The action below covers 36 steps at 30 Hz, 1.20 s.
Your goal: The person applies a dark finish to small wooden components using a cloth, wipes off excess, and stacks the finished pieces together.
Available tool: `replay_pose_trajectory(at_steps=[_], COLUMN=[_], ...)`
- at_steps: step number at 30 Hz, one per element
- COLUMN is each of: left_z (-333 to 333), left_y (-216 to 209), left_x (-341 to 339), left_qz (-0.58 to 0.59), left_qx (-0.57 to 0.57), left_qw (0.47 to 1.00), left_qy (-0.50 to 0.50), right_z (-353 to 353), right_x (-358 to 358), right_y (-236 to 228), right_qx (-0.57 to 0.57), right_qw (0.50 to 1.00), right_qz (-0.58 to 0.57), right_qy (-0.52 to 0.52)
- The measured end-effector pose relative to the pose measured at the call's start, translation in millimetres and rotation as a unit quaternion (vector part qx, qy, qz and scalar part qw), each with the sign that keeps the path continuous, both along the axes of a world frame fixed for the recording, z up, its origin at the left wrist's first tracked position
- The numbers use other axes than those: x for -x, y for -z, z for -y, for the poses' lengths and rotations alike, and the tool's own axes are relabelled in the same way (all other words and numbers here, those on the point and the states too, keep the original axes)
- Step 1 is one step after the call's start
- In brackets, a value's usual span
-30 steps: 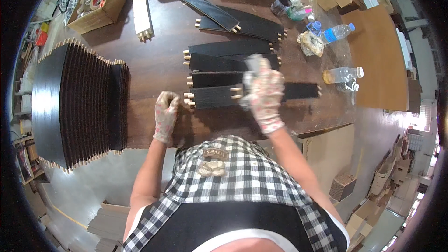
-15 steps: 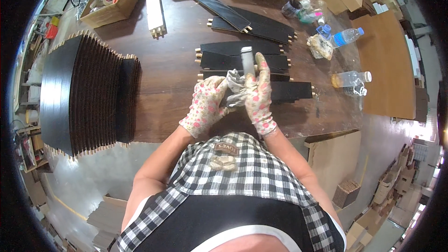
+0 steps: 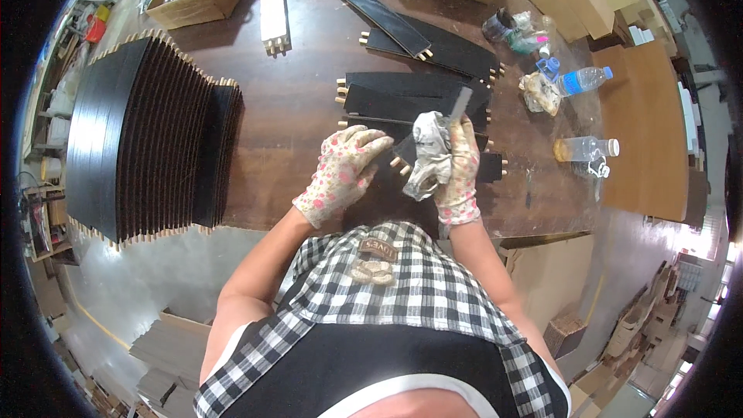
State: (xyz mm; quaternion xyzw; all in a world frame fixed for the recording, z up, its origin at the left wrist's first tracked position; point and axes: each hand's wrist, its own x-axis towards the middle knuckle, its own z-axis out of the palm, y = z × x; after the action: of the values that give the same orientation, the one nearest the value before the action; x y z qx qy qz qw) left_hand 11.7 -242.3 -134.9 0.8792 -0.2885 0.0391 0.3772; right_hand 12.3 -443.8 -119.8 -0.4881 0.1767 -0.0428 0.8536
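My left hand, in a white flowered glove, hovers over the near edge of the table with its fingers stretched and apart, holding nothing. My right hand, gloved alike, is closed around a crumpled grey-white rag. A narrow flat grey bar sticks up from the same grip; its exact kind cannot be told. Between the hands, a black board end with wooden dowels shows, partly hidden by the rag. Beyond them lie several black slats with dowels at their ends.
A tall row of stacked black slats stands at the left. Farther back are white slats, a carton with tape, and two crossed black slats. Plastic bottles and a brown panel are at the right.
My hands have moved apart: the right one has shifted right with the rag and grey bar, while the left has let go and opened. The view has shifted slightly.
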Motion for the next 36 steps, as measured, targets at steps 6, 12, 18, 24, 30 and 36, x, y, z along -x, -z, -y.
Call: replay_pose_trajectory(at_steps=[6, 12, 18, 24, 30, 36], left_z=[17.9, 31.3, 52.7, 54.4, 60.1, 102.0], left_y=[-67.9, -44.6, -37.9, -44.6, -54.3, -42.3], left_x=[15.4, 7.8, 7.8, 8.3, -22.2, -57.5], left_qz=[-0.321, -0.385, -0.374, -0.422, -0.037, -0.170], left_qx=[0.204, 0.451, 0.461, 0.429, 0.021, -0.274], left_qw=[0.925, 0.805, 0.805, 0.798, 0.999, 0.945], left_qy=[0.018, 0.020, -0.016, 0.026, -0.001, 0.048], right_z=[-5.5, -6.4, -11.1, 8.6, 95.5, 109.1], right_x=[-3.7, 12.3, 30.3, 24.7, 21.6, 39.3], right_y=[-43.4, -59.3, -65.5, -48.0, -49.6, -28.7], right_qx=[0.229, 0.024, 0.141, 0.309, 0.164, 0.131], right_qw=[0.967, 0.995, 0.986, 0.943, 0.977, 0.979], right_qz=[0.090, 0.093, 0.051, 0.122, 0.021, -0.002], right_qy=[0.072, 0.024, -0.073, -0.025, 0.131, 0.154])
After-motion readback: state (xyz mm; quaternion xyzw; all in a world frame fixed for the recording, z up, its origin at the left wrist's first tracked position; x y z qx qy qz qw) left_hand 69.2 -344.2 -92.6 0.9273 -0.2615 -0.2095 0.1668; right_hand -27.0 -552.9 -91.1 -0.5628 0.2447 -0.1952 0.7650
